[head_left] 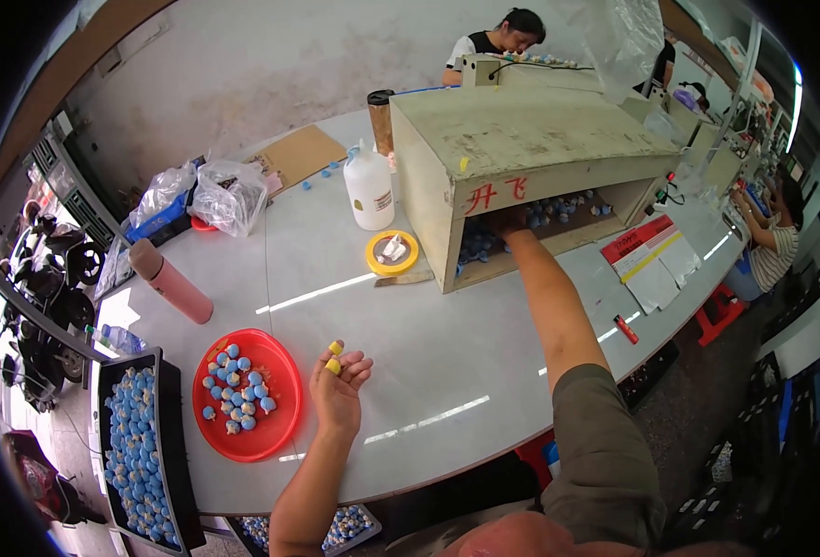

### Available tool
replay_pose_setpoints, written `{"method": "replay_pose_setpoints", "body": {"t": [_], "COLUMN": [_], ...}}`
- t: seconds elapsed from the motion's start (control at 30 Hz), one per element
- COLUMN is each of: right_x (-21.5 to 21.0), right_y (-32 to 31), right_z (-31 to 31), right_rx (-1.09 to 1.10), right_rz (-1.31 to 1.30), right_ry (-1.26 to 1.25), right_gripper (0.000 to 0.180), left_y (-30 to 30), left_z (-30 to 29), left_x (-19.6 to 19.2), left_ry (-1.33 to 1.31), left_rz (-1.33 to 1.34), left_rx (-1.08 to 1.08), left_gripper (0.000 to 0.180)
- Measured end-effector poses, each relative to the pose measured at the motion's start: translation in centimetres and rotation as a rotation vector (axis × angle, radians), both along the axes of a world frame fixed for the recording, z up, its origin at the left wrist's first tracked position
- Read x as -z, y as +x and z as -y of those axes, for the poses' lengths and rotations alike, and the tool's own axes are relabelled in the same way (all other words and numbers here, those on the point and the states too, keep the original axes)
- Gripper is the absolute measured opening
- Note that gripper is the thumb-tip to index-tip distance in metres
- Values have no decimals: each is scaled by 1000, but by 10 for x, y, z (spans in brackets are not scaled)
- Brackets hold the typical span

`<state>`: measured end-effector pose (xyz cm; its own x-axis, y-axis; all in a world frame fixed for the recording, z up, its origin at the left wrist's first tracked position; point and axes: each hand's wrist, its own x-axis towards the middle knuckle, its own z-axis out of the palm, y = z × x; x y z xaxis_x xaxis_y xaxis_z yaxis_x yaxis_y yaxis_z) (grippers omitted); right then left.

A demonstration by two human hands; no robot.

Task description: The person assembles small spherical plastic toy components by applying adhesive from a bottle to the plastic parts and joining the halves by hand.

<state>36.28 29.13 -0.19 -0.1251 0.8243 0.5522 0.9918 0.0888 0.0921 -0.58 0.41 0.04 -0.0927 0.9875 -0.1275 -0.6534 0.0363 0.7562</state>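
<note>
Landmark: cream metal cabinet (540,130), open at the front, standing on the grey table (401,353).

Hands. Right hand (513,221): inside the cabinet's opening, mostly in shade; cannot tell whether it grips anything. Left hand (338,382): left of the cabinet and nearer the person, palm up, fingers loosely curled, nothing seen in it; yellow fingertip covers (334,366) on two digits.

Pieces. Small blue balls (542,213) lie loose on the cabinet's floor, to both sides of the right hand. More sit in a red round tray (281,429), left of the cabinet on the person's side, and in a black crate (173,446), farther left of the cabinet.

Risks (judged):
1. Reaching into shade, the right hand could knock balls it is not after; being round, they may roll out over the cabinet's front lip.
2. Forearm passes close over that lip; a careless withdrawal could scrape skin.
3. If the balls' coating is tacky, crowding or a bare-fingered pinch could mark it. Dryness not visible.
4. White plastic bottle (370,190), just left of the cabinet, looks top-heavy enough to tip if bumped.
5. Cabinet's inner temperature unknown; if heated, burn risk.
</note>
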Motion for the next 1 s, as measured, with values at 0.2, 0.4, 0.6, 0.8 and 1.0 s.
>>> {"method": "replay_pose_setpoints", "body": {"t": [0.2,0.4,0.6,0.8,1.0], "right_x": [9,20,-15,-22,-22], "right_y": [-2,-58,-157,-162,-72], "right_z": [28,170,302,314,336], "right_rx": [42,-257,-767,-866,-451], "right_rz": [-362,-1212,-749,-620,-768], "right_ry": [255,-43,-330,-131,336], "right_gripper": [43,43,48,50,42], "left_y": [2,19,24,19,20], "left_z": [-4,1,12,7,6], "left_x": [0,-6,8,10,1], "left_ry": [38,-59,-97,-111,-138], "left_rz": [-33,-297,-262,-247,-267], "left_rx": [47,323,594,588,455], "left_gripper": [30,30,29,21,23]}}
